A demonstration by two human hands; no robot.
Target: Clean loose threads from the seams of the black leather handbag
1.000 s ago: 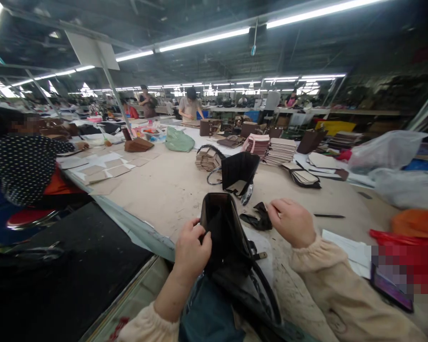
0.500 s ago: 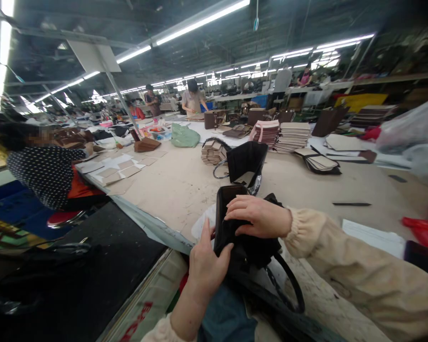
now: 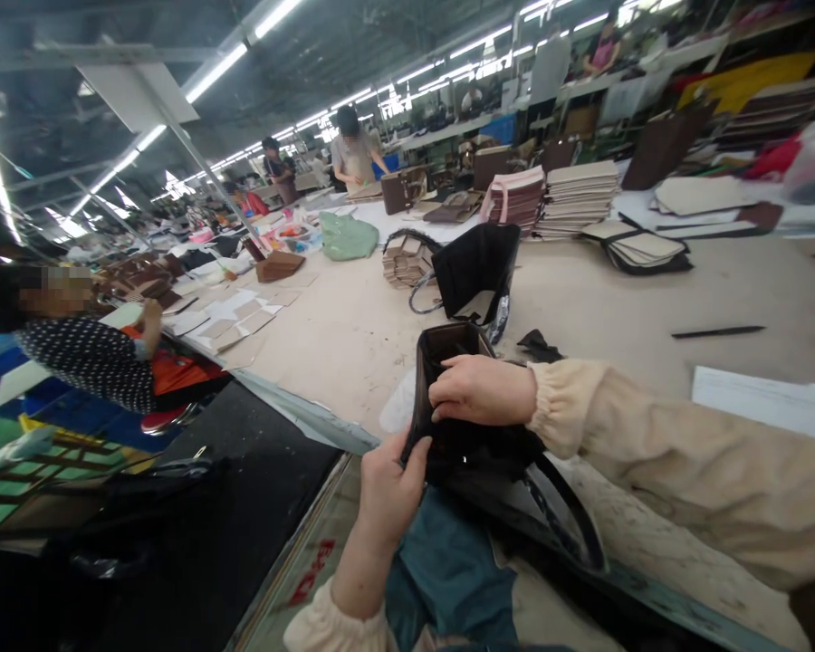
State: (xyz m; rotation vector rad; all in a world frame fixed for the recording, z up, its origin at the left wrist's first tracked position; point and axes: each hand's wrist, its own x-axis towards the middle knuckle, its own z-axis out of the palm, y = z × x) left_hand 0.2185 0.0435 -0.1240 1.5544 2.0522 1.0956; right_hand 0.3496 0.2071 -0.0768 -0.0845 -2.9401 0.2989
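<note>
A black handbag (image 3: 479, 448) with its mouth open lies at the near edge of the work table (image 3: 353, 335), partly on my lap. My left hand (image 3: 390, 493) grips its near left rim. My right hand (image 3: 482, 389) rests over the open mouth, fingers curled onto the top edge. The bag's black handle (image 3: 570, 516) loops out to the right under my right sleeve. A small scrap of black material (image 3: 540, 344) lies on the table just beyond my right hand.
A second black bag (image 3: 475, 276) stands open farther back, beside a stack of card pieces (image 3: 404, 263). Piles of cut panels (image 3: 577, 195), a green bag (image 3: 346, 237), a black pen (image 3: 716, 332) and white paper (image 3: 767, 398) lie around. A seated person in a dotted top (image 3: 88, 358) works at left; others stand far back.
My right hand left the black scrap on the table and came onto the open mouth of the bag. My left hand slid lower on the bag's rim. The view swung left and down.
</note>
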